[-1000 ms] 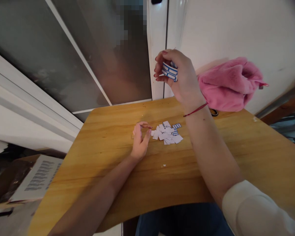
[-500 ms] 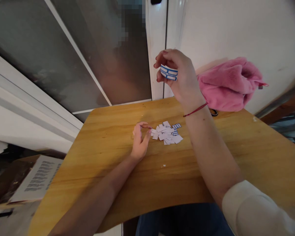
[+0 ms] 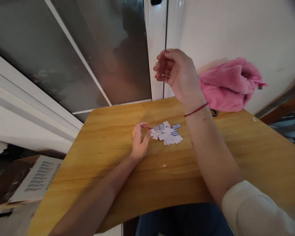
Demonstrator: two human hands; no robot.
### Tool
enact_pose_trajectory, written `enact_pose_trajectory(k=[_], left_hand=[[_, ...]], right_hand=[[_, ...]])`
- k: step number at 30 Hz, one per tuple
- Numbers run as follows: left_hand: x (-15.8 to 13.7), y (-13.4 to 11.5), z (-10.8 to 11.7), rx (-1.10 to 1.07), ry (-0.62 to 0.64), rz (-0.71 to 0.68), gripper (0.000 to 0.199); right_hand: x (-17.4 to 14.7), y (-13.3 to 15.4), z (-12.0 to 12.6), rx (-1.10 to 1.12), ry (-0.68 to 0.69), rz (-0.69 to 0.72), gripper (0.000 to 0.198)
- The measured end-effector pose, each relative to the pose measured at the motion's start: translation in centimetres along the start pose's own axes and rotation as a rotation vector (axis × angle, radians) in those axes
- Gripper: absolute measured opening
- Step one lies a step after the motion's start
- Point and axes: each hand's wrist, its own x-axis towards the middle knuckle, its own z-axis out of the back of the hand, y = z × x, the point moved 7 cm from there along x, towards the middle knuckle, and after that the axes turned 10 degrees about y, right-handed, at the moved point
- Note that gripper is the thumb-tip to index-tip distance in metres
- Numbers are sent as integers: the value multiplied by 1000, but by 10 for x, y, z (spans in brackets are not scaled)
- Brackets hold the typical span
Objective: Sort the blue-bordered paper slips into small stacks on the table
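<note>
A loose pile of small white paper cards (image 3: 170, 139) lies at the middle of the table, some showing blue-framed boxes. A blurred card (image 3: 159, 128) is over the left part of the pile; whether it touches the others I cannot tell. My right hand (image 3: 175, 70) is raised high above the table, fingers curled but apart, with nothing in it. My left hand (image 3: 140, 141) rests on its side at the pile's left edge, open, thumb and fingers curved and parted. Its fingertips are close to the nearest cards.
The wooden table (image 3: 108, 157) reaches back to a glass sliding door (image 3: 100, 59). A pink plush bag (image 3: 226, 85) stands at the back right, with a black loop (image 3: 214, 112) beside it. A small white scrap (image 3: 164, 165) lies near the front. A printed carton (image 3: 36, 178) is left of the table.
My right hand has let go of the blue-and-white card, and its fingers have parted. A blurred card now appears over the pile. My left hand stays where it was.
</note>
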Motion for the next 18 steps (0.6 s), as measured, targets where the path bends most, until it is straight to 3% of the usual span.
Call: enact_pose_trajectory(k=[6, 11, 14, 16, 18], left_hand=[[0, -1, -2, -2, 30, -7, 17], [4, 3, -3, 64, 21, 27, 13], [6, 8, -2, 100, 10, 42, 13], [7, 11, -3, 99, 9, 35, 13], [7, 14, -6, 110, 40, 38, 16]], right_hand=[[-2, 4, 3, -76, -99, 56, 23], [-9, 25, 3, -112, -230, 73, 27], [-22, 39, 16, -216, -424, 275, 23], [-39, 32, 32, -389, -575, 407, 16], [-51, -5, 52, -625, -513, 201, 15]])
